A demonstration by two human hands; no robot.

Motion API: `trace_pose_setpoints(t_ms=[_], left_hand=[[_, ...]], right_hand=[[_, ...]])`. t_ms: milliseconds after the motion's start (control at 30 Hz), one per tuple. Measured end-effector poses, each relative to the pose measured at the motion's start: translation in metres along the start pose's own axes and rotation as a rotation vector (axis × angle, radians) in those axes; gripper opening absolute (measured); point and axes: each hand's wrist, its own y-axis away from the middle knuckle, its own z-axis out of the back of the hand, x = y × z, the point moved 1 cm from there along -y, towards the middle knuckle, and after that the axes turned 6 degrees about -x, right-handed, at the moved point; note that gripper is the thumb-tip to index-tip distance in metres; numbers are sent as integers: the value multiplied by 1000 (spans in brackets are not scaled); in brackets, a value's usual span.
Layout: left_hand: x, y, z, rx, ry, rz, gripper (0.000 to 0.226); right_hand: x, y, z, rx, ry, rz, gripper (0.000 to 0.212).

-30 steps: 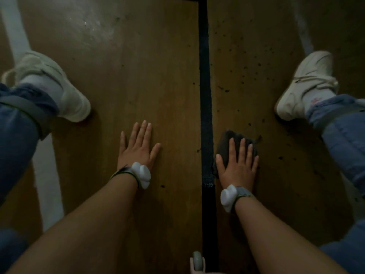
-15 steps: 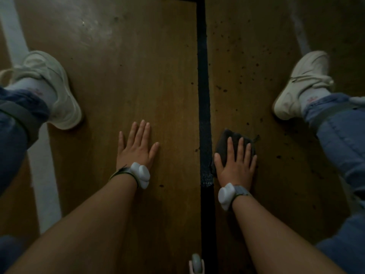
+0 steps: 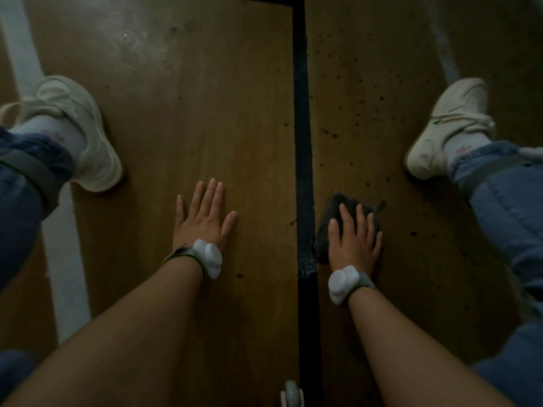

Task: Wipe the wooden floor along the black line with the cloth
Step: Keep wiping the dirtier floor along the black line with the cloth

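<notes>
- The dark cloth (image 3: pixel 332 218) lies on the wooden floor (image 3: pixel 205 127) just right of the black line (image 3: pixel 301 142), long axis roughly along it
- The right hand (image 3: pixel 354 242) presses it flat, fingers straight
- The left hand (image 3: pixel 202 218) rests flat, fingers spread

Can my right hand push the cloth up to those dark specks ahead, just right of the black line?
Probably yes. The right hand lies flat on the cloth, and bare floor runs from it to the specks; the right shoe sits off to the side.
</notes>
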Motion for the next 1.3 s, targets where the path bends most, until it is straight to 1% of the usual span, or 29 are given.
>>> trace_pose_setpoints(t_ms=[33,100,167,233,367,400,433,500,567,667,800,900,933,1000,1033,1067,1133,1167,1200,1300], left_hand=[[0,0,1,11,2,-1,67],[1,-1,1,26,9,-4,67],[1,-1,0,26,9,-4,67],[1,-1,0,17,-1,-1,67],[0,-2,1,19,18,-13,67],[1,-1,1,19,17,-15,67],[1,-1,1,16,15,-16,67],[1,-1,0,14,15,-14,67],[1,0,0,16,16,-11,67],[2,0,0,17,24,-14,67],[3,-2,0,27,25,-17,67],[3,-3,-1,37,19,-13,67],[3,-3,-1,34,15,-11,67],[4,-3,-2,27,12,-7,68],[3,-3,-3,22,14,-7,68],[4,-3,-3,23,15,-6,68],[4,-3,-3,27,17,-8,68],[4,-4,-3,28,20,-10,68],[4,-5,-2,25,25,-12,68],[5,-4,-4,13,28,-17,68]], right_hand=[[1,0,1,-46,-57,-13,52],[2,0,1,-148,-122,-62,55],[4,1,4,-193,-185,-207,65],[6,-1,9,-182,-217,-351,75],[7,-12,20,-112,-210,-489,82],[5,-17,18,-94,-265,-520,79],[3,-21,18,-66,-359,-535,71],[4,-26,17,-9,-512,-526,47],[11,-23,21,-6,-500,-475,30],[25,-15,26,-67,-493,-347,15],[39,-20,48,-49,-579,-162,10],[54,-26,78,-152,-622,-51,21],[60,-27,85,-200,-594,5,26],[69,-22,90,-268,-450,146,33],[72,-17,87,-251,-361,209,36],[75,-12,81,-191,-281,262,38],[77,-1,63,-11,-153,353,40],[77,4,55,48,-124,380,43],[75,7,48,63,-125,392,46],[72,1,37,-16,-191,371,47]])
